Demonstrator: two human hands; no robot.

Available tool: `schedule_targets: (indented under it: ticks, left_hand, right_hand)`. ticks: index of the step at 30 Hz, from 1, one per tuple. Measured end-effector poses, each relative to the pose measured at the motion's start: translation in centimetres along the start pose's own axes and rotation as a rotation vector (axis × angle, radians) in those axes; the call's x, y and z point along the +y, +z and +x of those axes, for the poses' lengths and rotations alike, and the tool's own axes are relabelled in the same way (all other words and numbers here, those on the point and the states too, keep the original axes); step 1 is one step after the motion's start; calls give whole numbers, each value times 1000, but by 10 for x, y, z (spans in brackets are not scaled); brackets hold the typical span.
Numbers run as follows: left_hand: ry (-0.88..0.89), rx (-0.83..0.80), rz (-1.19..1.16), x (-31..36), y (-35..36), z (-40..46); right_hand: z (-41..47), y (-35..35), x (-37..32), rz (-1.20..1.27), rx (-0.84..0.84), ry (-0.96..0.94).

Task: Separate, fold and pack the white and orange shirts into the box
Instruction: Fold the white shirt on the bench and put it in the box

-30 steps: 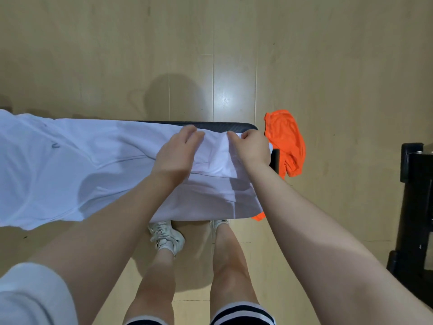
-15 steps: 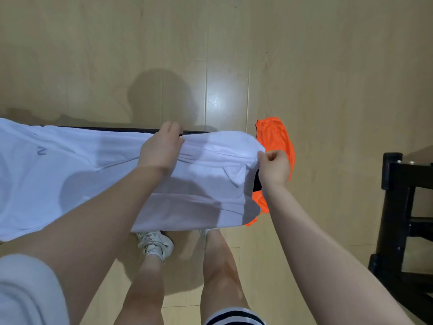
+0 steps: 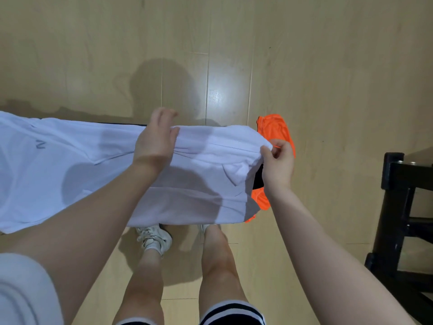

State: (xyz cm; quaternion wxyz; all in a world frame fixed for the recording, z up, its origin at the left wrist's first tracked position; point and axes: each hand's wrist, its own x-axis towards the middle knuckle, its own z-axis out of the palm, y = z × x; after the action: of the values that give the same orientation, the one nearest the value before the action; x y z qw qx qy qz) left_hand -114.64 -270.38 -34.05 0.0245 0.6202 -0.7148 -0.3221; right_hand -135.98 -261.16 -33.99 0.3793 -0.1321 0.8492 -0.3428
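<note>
Since a second ago, the right hand (image 3: 278, 164) has slid from the middle of the white shirt (image 3: 77, 170) to its right end, where it pinches the edge. The left hand (image 3: 155, 139) lies on the shirt's far fold, thumb gripping it, fingers lifted. This shirt drapes over a black surface (image 3: 258, 178), hiding most of it and part of the orange shirt (image 3: 275, 130) to the right. A black frame (image 3: 398, 207) stands far right on the wood floor (image 3: 234, 55).

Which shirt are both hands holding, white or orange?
The white cotton shirt: the left hand grips its top fold and the right hand pinches its end. The crumpled orange mesh shirt lies beneath, ungripped.
</note>
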Motion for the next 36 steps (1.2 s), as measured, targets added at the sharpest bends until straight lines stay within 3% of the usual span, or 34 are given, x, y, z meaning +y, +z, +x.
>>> schedule_targets:
  ticks: [3,6,9,13,18,20,24,27,30,32,36]
  left_hand:
    - [51,-24,83,-2,-1,-12]
    - [160,-74,307,-21,5,-31]
    - [165,-122,444,-43,8,-43]
    - [119,-70,491,-51,8,-38]
    - [41,-63,519,-54,4,-28]
    - [87,-20,553,-55,-1,-28]
    - [142,120,483,-51,-23,-40]
    - [244,23,524,-64,-28,-65]
    - [309,-172,481,-86,-14,-85]
    - [188,-168,322,-95,-8,-92]
    - [-363,80,-161,-98,-26,-93]
  right_hand:
    - [-15,-6,9,-348,29,-292]
    - [-33,7,19,-752,-177,-607]
    - [-33,23,18,-922,-255,-554]
    - [-22,32,15,-1039,-122,-644]
    - [-12,24,3,-1058,-304,-606]
    - [-15,20,-4,-1015,-302,-722]
    - [-31,2,-11,-1125,-131,-1104]
    - [-45,-7,5,-1325,-210,-1171]
    - [-54,-1,14,-1540,-416,-973]
    - [-63,9,5,-1490,-536,-813]
    - [-82,47,-24,-1243,-589,-868]
